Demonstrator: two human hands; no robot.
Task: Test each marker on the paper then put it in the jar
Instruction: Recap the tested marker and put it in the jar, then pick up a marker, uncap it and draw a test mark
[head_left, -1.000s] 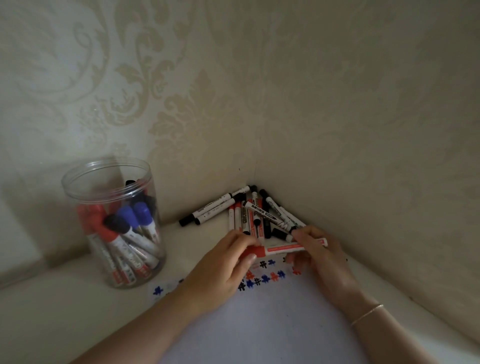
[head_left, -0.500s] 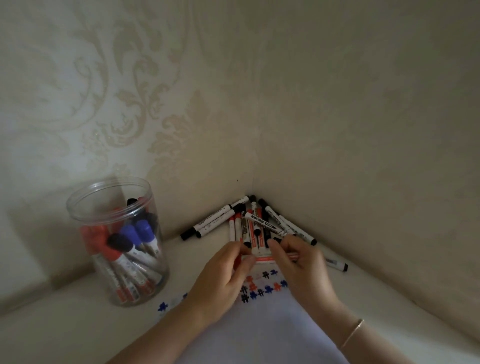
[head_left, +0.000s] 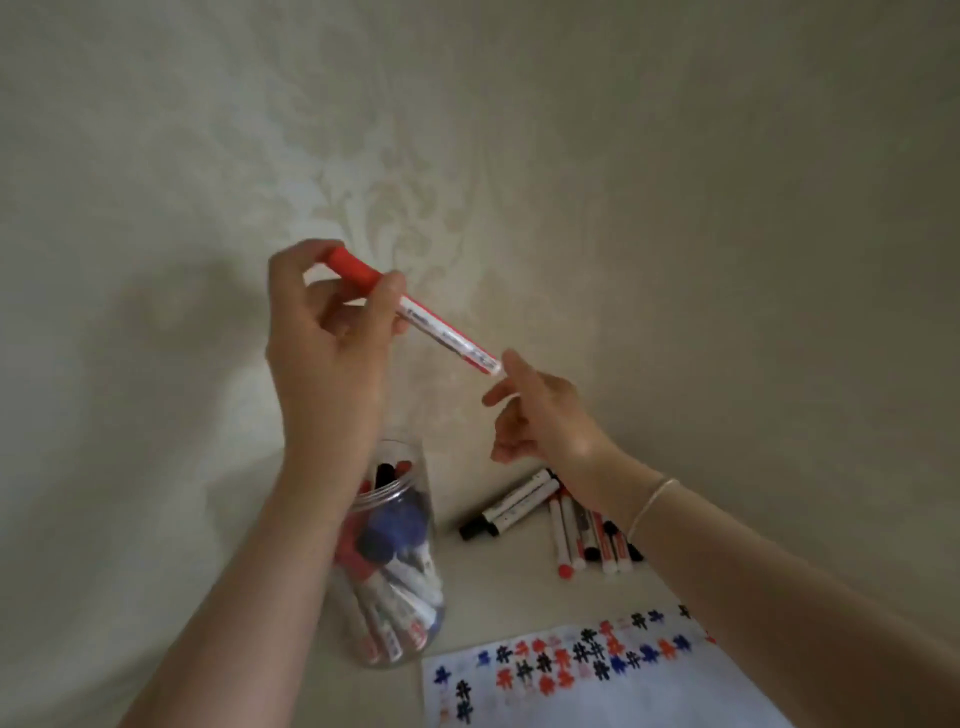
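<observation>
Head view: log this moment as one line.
left hand: grips capped red marker, raised | right hand: at its tail end | jar: part-filled | paper: marked
</observation>
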